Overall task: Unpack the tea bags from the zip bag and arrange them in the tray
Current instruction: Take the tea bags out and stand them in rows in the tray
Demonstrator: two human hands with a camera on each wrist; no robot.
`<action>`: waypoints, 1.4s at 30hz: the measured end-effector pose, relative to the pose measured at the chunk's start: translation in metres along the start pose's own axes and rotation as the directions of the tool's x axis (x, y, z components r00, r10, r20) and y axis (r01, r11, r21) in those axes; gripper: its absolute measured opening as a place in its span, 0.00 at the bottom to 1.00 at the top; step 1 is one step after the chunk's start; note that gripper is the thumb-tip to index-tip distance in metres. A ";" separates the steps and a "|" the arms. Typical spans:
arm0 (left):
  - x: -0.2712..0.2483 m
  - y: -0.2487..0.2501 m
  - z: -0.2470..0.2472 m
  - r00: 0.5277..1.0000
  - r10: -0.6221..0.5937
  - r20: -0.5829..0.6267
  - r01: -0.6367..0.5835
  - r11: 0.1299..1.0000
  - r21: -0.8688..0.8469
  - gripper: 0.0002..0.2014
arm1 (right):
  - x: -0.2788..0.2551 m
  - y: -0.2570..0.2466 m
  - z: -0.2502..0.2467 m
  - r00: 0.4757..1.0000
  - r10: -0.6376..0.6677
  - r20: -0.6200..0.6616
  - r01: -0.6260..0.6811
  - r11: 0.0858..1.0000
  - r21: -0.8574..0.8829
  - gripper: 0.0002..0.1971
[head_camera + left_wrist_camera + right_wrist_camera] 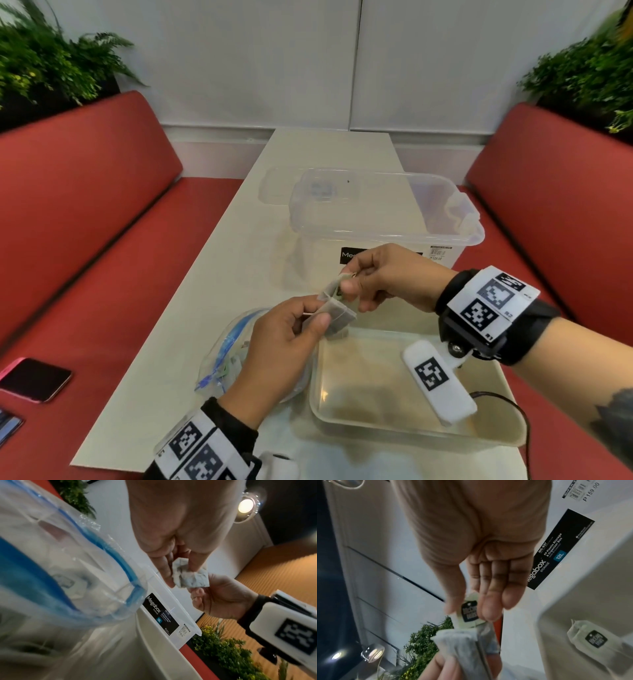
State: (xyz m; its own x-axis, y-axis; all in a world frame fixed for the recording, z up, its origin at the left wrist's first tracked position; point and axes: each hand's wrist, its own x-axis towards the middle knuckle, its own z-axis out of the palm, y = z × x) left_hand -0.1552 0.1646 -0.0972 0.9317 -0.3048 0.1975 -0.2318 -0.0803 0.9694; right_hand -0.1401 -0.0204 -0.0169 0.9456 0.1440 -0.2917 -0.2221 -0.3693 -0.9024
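A grey tea bag (337, 313) hangs in the air over the far left corner of the translucent tray (363, 380). My left hand (320, 313) pinches its body between thumb and fingers. My right hand (347, 279) pinches its pale paper tag (469, 612), just above the bag (464, 646). In the left wrist view the crumpled tea bag (190, 577) sits between both hands. The clear zip bag (226, 346) with a blue seal lies on the table under my left wrist, more tea bags dimly visible inside. Another tea bag (590, 639) with a dark label lies in the tray (573, 588).
A clear lidless storage box (376, 219) labelled Megabox stands just behind the hands, and its lid (274, 185) lies further back. Red benches flank the narrow white table (205, 274). Two phones (34, 378) lie on the left bench. A black cable (513, 411) runs by the tray's right side.
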 end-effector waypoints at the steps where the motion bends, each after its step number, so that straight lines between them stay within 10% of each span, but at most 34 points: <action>1: 0.000 0.000 -0.002 1.000 -0.011 0.022 0.012 1.000 -0.013 0.07 | 0.000 0.000 -0.001 0.999 -0.023 -0.039 0.022 0.999 -0.050 0.05; 11: 0.000 0.005 -0.014 0.995 0.037 0.091 -0.053 0.981 0.187 0.07 | 0.007 -0.007 -0.005 0.968 -0.191 -0.162 0.084 0.857 -0.509 0.06; 33: 0.002 0.008 -0.016 0.999 0.039 0.025 -0.043 0.979 0.199 0.05 | 0.009 -0.010 0.002 0.963 -0.255 -0.089 0.098 0.637 -0.765 0.03; 42: -0.036 -0.006 -0.025 0.991 0.023 0.131 -0.036 0.995 0.094 0.10 | 0.041 0.033 0.005 0.996 -0.040 -0.085 -0.051 0.527 -0.849 0.04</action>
State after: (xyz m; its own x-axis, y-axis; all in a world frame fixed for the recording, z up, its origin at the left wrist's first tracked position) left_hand -0.1801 0.1996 -0.1062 0.8814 -0.4283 0.1991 -0.2900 -0.1579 0.9439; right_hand -0.1095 -0.0219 -0.0599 0.9704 0.0803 -0.2278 0.0363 -0.9809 -0.1912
